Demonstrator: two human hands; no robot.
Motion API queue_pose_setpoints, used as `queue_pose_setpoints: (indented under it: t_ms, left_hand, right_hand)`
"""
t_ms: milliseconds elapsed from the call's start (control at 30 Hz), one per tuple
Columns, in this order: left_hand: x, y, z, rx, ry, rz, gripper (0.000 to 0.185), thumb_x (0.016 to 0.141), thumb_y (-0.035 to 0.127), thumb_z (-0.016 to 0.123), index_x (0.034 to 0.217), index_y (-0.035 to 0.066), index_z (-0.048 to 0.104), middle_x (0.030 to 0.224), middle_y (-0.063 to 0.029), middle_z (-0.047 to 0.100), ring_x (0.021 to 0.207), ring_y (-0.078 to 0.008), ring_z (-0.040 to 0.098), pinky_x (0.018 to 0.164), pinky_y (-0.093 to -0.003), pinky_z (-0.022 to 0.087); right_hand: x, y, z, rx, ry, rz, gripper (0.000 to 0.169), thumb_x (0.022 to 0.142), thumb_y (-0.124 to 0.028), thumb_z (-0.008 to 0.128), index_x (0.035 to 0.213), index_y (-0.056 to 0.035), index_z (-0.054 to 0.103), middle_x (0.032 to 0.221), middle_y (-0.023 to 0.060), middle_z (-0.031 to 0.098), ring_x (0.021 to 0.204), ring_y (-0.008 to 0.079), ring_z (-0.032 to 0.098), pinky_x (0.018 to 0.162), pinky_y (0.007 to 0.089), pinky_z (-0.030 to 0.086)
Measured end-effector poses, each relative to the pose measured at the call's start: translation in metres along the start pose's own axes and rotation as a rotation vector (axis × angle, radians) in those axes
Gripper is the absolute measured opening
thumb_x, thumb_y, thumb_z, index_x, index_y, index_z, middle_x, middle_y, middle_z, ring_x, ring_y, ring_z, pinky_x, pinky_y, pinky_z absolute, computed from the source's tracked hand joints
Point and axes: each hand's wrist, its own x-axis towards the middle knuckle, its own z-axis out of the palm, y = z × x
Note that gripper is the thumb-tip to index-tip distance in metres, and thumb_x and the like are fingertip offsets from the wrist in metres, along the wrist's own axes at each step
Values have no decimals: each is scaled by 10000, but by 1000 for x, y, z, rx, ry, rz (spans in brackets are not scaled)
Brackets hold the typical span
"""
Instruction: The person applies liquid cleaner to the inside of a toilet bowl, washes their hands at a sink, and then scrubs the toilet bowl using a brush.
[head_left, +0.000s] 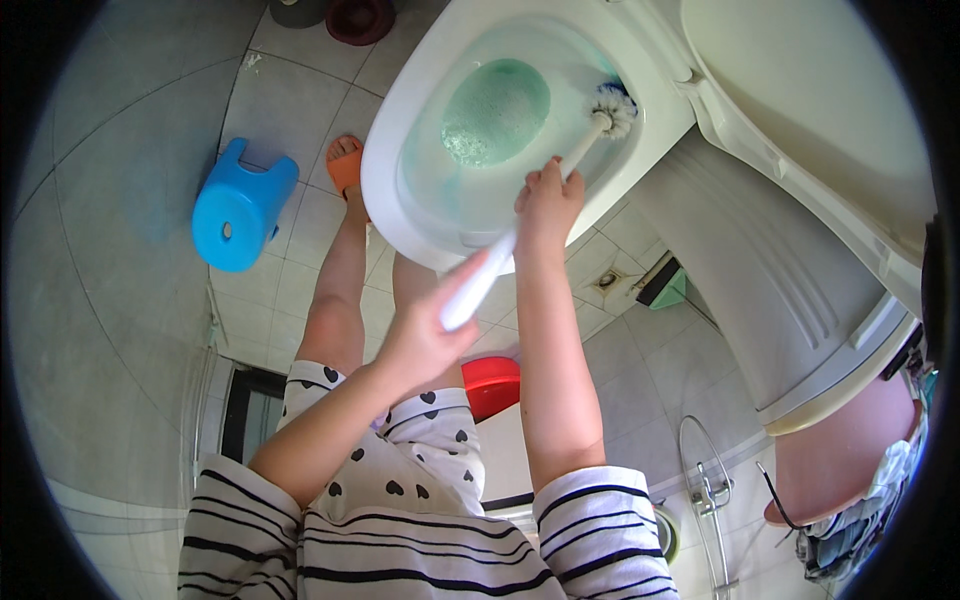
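Note:
Both my hands hold one white toilet brush (584, 146). My left hand (431, 337) is closed round the thick end of its handle, slightly blurred. Farther up, my right hand (550, 204) grips the thinner shaft. The round bristle head, white with some blue, rests against the inner wall of the white toilet bowl (386, 172), at its right side just under the rim. Greenish, foamy water (495, 112) stands in the bowl. The toilet's seat and lid (810, 112) are raised at the right.
A blue plastic stool (234, 217) stands on the tiled floor at the left. A red basin (491, 386) is behind my legs. To the right are a floor drain (607, 280), a green-and-black floor tool (664, 285), a grey washing machine (750, 240) and a pink basin holding cloth (840, 450).

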Motion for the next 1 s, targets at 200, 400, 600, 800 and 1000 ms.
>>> queue_pose_setpoints:
  t_ms: [200, 400, 600, 800, 1000]
  left_hand:
    - [-21, 3, 18, -270, 465, -82, 518, 755, -74, 471, 1265, 5, 433, 1055, -83, 558, 823, -116, 534, 702, -248, 450]
    - [-27, -16, 47, -287, 176, -336, 295, 819, 32, 475, 1100, 41, 386, 716, -37, 454, 564, -118, 461, 480, -286, 378]
    - [4, 11, 64, -141, -69, -346, 279, 827, 117, 503, 1043, 7, 365, 570, -64, 456, 484, -149, 481, 448, -311, 384]
    - [-2, 7, 20, -158, -28, -435, 194, 815, 99, 486, 987, 29, 432, 582, -34, 472, 418, -128, 468, 421, -281, 380]
    - [7, 29, 11, -774, 238, -510, 178, 824, 77, 423, 1001, 53, 417, 592, 9, 396, 406, -86, 362, 368, -216, 271]
  right_hand:
    - [-31, -1, 58, -735, -153, -369, 378, 875, -108, 445, 1205, 58, 364, 731, 242, 580, 631, 338, 591, 534, 415, 456]
    - [-27, -11, 35, -1068, -295, -354, 438, 872, -99, 446, 1259, 63, 323, 757, 251, 596, 670, 392, 598, 587, 456, 463]
    - [2, -28, -12, -406, -196, -146, 435, 883, -124, 451, 1287, -5, 338, 704, 99, 562, 489, 150, 497, 433, 277, 390]
    - [5, 0, 9, -261, -3, -73, 455, 866, -106, 459, 1291, 3, 339, 721, 71, 549, 484, 110, 457, 400, 240, 349]
    - [22, 45, 64, -648, -257, -122, 567, 845, -121, 465, 1346, 41, 256, 913, 263, 588, 778, 444, 574, 719, 441, 454]
